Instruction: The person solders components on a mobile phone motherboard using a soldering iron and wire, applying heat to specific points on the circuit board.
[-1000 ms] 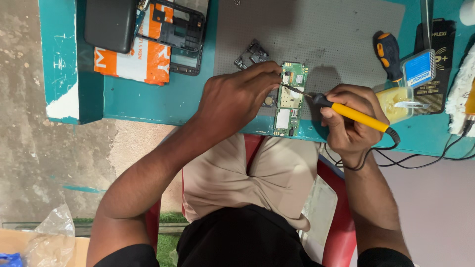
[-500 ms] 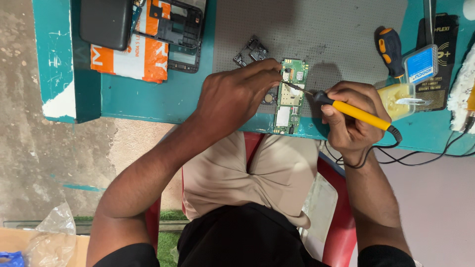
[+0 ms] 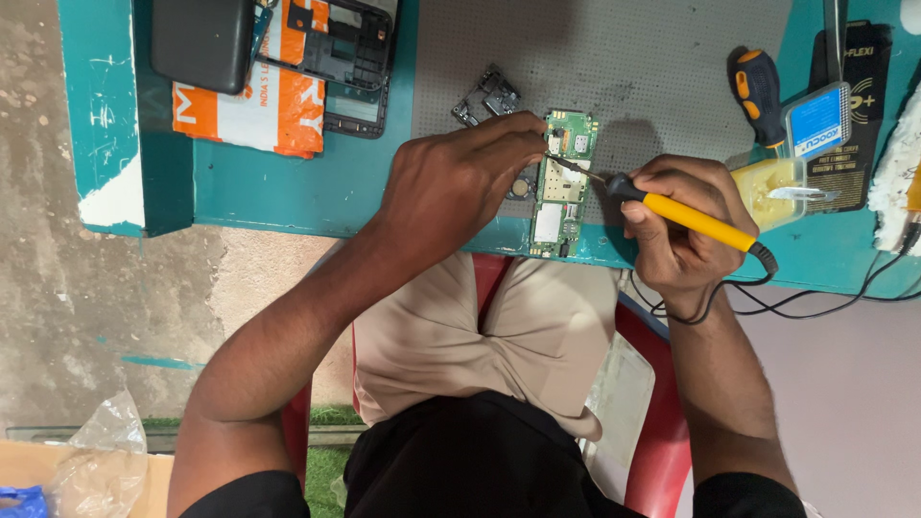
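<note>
A green circuit board [image 3: 564,182] lies on the teal table [image 3: 288,192] near its front edge. My left hand [image 3: 460,182] rests beside the board, its fingertips pinched at the board's upper left corner; whether they hold something small I cannot tell. My right hand [image 3: 676,230] grips a yellow-handled soldering iron [image 3: 691,219]. The iron's metal tip touches the board's upper part. Its black cord runs off to the right.
A grey mat [image 3: 624,67] covers the table's middle. A black phone frame [image 3: 350,48], an orange-white box [image 3: 259,101] and a dark case [image 3: 203,43] lie at the left. A screwdriver [image 3: 758,86], a yellow flux tub [image 3: 767,187] and a small metal part [image 3: 489,96] lie nearby.
The view has shifted slightly. Both hands stay at the board, with the iron's tip at the same spot.
</note>
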